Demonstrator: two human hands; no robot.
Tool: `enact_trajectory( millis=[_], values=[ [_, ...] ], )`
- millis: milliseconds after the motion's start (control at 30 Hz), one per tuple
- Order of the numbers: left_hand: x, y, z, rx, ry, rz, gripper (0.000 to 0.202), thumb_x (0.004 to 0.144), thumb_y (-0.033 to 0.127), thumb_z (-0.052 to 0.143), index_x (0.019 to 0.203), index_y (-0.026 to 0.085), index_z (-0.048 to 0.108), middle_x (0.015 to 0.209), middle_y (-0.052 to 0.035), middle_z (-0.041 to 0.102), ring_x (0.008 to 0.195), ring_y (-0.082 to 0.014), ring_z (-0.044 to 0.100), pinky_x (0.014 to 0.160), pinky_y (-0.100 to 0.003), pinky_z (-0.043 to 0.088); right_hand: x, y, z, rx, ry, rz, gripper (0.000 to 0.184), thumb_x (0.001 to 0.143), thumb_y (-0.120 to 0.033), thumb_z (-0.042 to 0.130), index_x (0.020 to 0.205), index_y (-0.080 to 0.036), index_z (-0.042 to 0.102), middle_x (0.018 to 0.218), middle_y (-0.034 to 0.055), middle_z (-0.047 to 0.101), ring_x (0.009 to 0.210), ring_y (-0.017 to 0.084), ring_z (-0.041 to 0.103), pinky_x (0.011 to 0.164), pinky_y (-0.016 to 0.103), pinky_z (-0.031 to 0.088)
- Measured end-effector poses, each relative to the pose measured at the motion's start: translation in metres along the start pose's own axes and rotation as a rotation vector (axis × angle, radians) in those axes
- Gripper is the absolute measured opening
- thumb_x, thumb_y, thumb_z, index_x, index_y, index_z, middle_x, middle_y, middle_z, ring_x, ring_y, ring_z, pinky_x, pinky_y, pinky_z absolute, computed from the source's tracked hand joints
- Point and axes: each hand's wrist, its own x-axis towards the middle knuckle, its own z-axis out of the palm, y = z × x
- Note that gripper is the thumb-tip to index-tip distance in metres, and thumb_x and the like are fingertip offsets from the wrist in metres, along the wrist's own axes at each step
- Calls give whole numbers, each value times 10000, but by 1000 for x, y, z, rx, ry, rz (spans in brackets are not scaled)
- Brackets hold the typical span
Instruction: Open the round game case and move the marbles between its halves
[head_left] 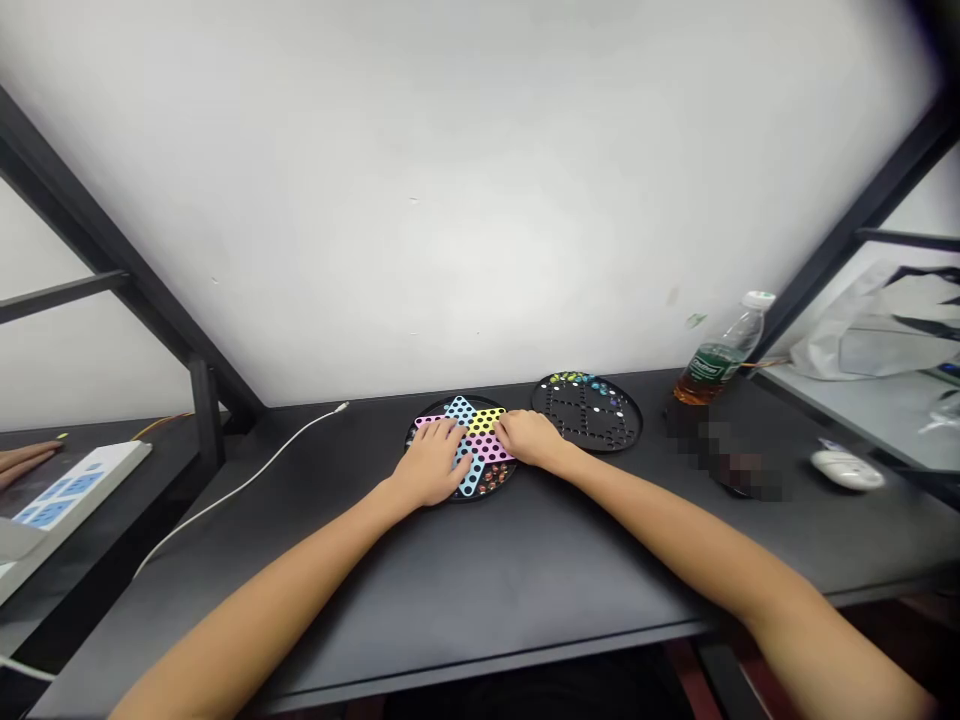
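Note:
A star-shaped Chinese checkers panel in pink, blue and yellow, dotted with black holes, lies over a round black tray. My left hand rests flat on the panel's left side, its fingers stretched out and slightly apart. On the right side, my right hand has its fingers curled against the panel's edge; its thumb is hard to see. Reddish marbles show in the tray below the panel. Just right of my right hand lies a second round black board with holes and several coloured marbles along its far rim.
A bottle of amber drink stands at the right, beside a blurred-out dark patch. Farther right are a white mouse and a plastic bag. A white cable crosses the left side. Another person's hand rests past the left frame post.

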Motion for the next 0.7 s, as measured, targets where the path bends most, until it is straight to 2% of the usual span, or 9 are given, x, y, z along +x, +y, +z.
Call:
enact_trajectory(
  millis=[300, 433, 700],
  values=[
    [-1, -1, -4, -22, -14, -4, 378, 971, 370, 455, 1265, 164, 571, 1382, -154, 562, 1280, -313, 515, 1111, -505, 394, -6, -3, 0, 73, -3, 66, 459, 1017, -342, 355, 929, -164, 769, 976, 140, 758, 903, 239, 712, 802, 290, 476],
    [-1, -1, -5, -34, -10, -3, 368, 967, 371, 461, 1251, 172, 583, 1378, -151, 563, 1292, -315, 510, 1118, -511, 388, -11, -6, 1, 111, 18, 96, 446, 1020, -341, 359, 939, -167, 762, 965, 131, 758, 888, 229, 713, 791, 278, 468],
    [-1, -4, -2, -62, 11, 20, 374, 964, 380, 467, 1263, 186, 579, 1371, -145, 571, 1283, -311, 515, 1111, -511, 393, -16, -7, 1, 59, 45, 56, 401, 1027, -361, 375, 975, -192, 734, 1004, 114, 760, 903, 240, 715, 793, 297, 474]
  ],
)
